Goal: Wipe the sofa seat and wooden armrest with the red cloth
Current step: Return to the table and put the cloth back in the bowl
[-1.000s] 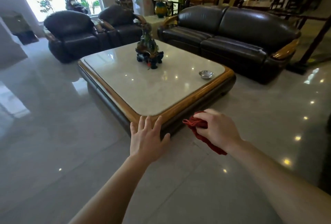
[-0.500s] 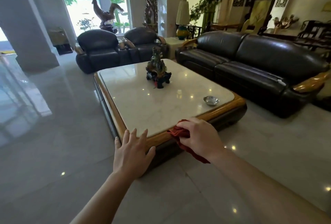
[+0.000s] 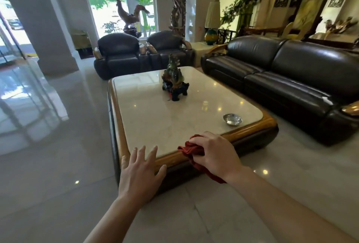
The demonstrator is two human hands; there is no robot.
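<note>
A large, bright room with a glossy pale tiled floor [image 3: 58, 165] that mirrors ceiling lights and a white column [image 3: 38, 19]. In the middle stands a low coffee table [image 3: 174, 159] — cream marble top, rounded wooden rim, dark base. On the marble sit a green carved figurine [image 3: 174, 77] on a dark stand and, near the right edge, a small silver dish [image 3: 232, 119].

The right hand [image 3: 215, 153] is closed around the red cloth [image 3: 191, 148], bunched in the fist over the table's near wooden rim, a tail of it hanging below the wrist. The left hand [image 3: 139, 173] is empty, fingers spread wide, held over the table's near corner.

The dark leather sofa [image 3: 287, 75] runs along the right, well apart from both hands; its wooden armrest [image 3: 350, 108] shows at the frame's right edge. Two matching armchairs [image 3: 143, 52] stand beyond the table, before a tall window — a rooster sculpture [image 3: 130, 15] between them and the glass.
</note>
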